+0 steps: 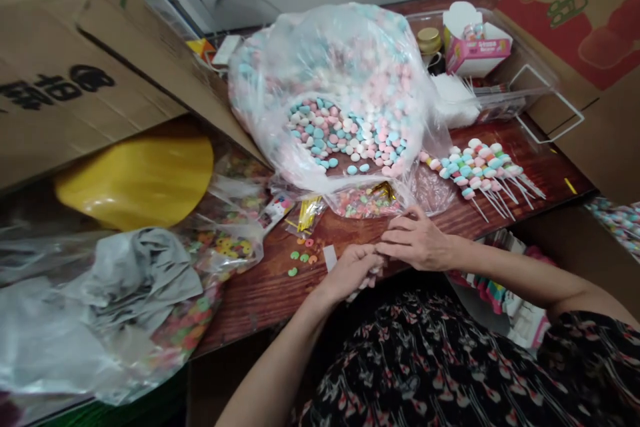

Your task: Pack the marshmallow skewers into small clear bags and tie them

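Your left hand (350,271) curls nearly shut around what looks like a cluster of pale candies (371,278), though your fingers (357,257) hide most of it, so treat that as a fair guess. Your right hand (415,239) sits just beside it, half curled and meeting the left hand; you cannot tell from this view whether it pinches anything. Your 2 hands are at the edge of the wooden surface (270,293), above your lap.

If your grip loosens, the cluster could drop into your lap, because the surface does not reach beneath it. The large clear bag of pastel candies (345,73) lies open and slumped just behind your hands, so a bump from a wrist could spill it. The candy skewers (475,170) lie loose to its right, where a stray forearm could scatter them. Loose green and orange candies (300,259) sit near a white paper strip (329,257) and gold twist ties (310,213), and a careless arm could crush or sweep them off.
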Demonstrator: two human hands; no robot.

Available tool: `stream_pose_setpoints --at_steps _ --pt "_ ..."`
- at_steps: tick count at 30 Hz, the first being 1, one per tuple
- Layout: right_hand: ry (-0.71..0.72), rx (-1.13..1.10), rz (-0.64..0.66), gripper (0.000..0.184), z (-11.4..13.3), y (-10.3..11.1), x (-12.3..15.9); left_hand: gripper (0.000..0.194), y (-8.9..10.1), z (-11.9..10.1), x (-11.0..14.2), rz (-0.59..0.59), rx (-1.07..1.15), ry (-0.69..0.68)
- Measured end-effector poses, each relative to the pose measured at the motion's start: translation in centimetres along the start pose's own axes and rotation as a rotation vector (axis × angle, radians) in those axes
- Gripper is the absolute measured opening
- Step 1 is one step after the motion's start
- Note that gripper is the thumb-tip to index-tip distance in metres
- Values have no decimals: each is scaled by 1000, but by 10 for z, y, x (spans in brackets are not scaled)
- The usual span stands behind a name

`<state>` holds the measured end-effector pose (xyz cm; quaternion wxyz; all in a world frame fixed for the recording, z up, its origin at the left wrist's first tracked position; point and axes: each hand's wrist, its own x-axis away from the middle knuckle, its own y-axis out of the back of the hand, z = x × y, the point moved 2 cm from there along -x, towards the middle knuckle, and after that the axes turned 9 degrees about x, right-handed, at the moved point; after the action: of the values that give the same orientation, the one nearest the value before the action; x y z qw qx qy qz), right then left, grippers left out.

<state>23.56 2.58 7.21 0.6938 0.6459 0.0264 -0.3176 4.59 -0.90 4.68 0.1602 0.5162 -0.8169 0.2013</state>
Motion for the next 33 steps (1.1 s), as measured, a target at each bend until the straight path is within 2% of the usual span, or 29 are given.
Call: stream_pose_setpoints --at_steps 2,4,6,9,12,16,19,21,24,27,30,33 --pt "48 -8 -14 22 -1 -2 1 23 -1 -1 2 108 130 157" --pt "56 -9 14 22 -2 -10 1 25 -2 -2 3 135 101 165" --pt "18 -20 54 22 -2 -20 1 24 -1 -1 4 47 -62 14" --pt "-110 -56 136 20 0 -31 -3 17 1 1 5 -165 -413 -317" --pt "-257 -117 180 17 -9 -28 -8 19 6 5 5 -232 -540 -434" --pt "-543 -146 48 12 -43 -13 -12 17 19 5 7 -314 -269 -413" --pt "-690 123 66 12 -64 -14 -13 18 25 9 10 -393 33 -265" --pt "-692 272 162 14 -68 -22 -15 23 26 15 11 -424 198 -161" --pt "-665 319 245 18 -69 -33 -19 29 27 22 11 -435 305 -96" --pt "-645 295 159 17 -71 -29 -21 27 28 26 12 -425 339 -87" --pt "-595 160 37 17 -79 -19 -20 24 28 23 12 -411 415 -104" --pt "-586 28 41 18 -88 -16 -17 22 26 17 9 -397 507 -124"
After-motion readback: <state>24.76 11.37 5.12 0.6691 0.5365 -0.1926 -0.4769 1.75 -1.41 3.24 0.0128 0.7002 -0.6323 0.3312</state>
